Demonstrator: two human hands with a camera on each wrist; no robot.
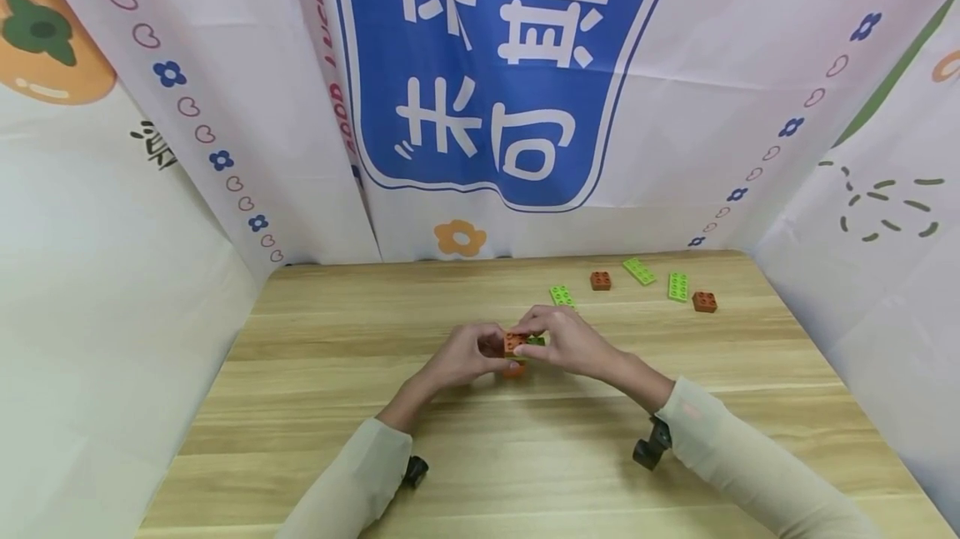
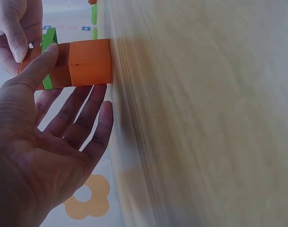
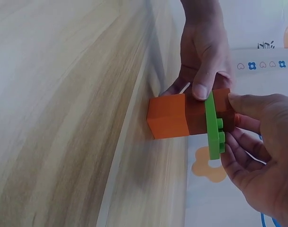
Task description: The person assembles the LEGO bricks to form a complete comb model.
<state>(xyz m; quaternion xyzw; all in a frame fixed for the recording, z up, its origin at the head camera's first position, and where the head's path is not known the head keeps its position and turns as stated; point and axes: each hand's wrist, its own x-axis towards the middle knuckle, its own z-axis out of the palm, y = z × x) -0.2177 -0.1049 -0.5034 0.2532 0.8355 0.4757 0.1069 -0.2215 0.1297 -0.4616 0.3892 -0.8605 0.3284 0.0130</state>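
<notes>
White fabric printed with flowers and hearts forms the backdrop point(image 1: 675, 147) that we see across the upper part and both sides of the head view. Below it spreads a wood-grain tabletop point(image 1: 487, 472), and at the upper centre we read white characters on a blue printed panel point(image 1: 491, 64). Two pale long sleeves, the left sleeve point(image 1: 348, 476) and the right sleeve point(image 1: 757, 456), reach in from the bottom edge.

At the centre of the frame the left hand point(image 1: 459, 353) grips a stack of plastic toy bricks point(image 2: 63, 68) between thumb and fingers, its little finger standing apart. The right hand point(image 1: 573, 345) pinches the stack's top between thumb and fingers.

The stack stands upright on the tabletop. From the bottom up we count a bright orange block point(image 3: 167, 117), a reddish-brown block point(image 3: 196, 116), a thin green studded plate point(image 3: 212, 135) that juts out sideways, and a second reddish-brown block point(image 3: 222, 101).

Right of centre, above the right hand, lie three flat lime-green bricks point(image 1: 678, 286) and two small square reddish-brown bricks point(image 1: 705, 301), all apart from the stack.
</notes>
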